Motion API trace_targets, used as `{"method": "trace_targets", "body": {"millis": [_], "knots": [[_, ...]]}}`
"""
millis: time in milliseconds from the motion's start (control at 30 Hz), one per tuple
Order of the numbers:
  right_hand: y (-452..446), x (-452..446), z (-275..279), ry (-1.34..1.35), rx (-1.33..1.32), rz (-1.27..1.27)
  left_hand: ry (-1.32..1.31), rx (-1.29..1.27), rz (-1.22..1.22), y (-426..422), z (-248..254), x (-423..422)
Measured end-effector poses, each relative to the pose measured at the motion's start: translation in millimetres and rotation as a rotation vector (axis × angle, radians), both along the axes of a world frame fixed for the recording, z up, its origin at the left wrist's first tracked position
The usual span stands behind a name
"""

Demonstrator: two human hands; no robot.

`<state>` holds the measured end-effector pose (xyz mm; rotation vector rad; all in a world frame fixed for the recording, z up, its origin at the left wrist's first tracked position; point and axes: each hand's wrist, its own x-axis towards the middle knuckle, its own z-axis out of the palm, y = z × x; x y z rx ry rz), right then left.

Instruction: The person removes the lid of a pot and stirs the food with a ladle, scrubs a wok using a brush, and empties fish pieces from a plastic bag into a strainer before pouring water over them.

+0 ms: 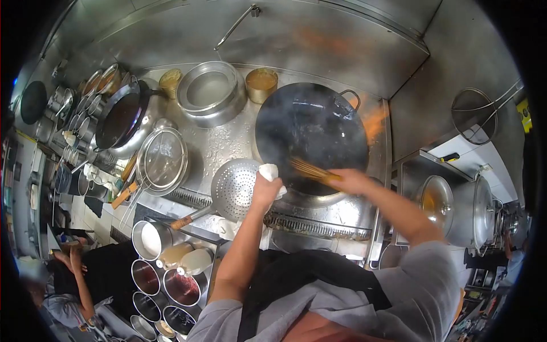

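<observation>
A large black wok sits over the burner, with steam above it and orange flame at its right side. My right hand is closed round a bamboo brush, whose bristles point into the wok's lower left part. At the near left edge of the wok, my left hand grips a folded white cloth. Just left of that hand lies a perforated ladle with a wooden handle, partly behind my wrist.
Metal basins, a can and strainers stand around the wet steel counter. A second wok is at the left. Below are ingredient pots and bottles. A lidded pot stands right; a person is lower left.
</observation>
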<state>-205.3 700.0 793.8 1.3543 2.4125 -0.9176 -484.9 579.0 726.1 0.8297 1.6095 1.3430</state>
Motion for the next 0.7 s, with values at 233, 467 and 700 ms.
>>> {"method": "trace_targets", "body": {"millis": [233,467,700], "knots": [[159,-6,0,-0.224,0.665,-0.151,0.041,-0.171,-0.041,-1,19,-8],[71,-110,-63,0.159,0.556,-0.087,0.055,-0.105,-0.022,-4,44,-3],[32,-128,-65,0.295,0.224,-0.308,0.115,-0.117,-0.008,3,-4,-7]]}}
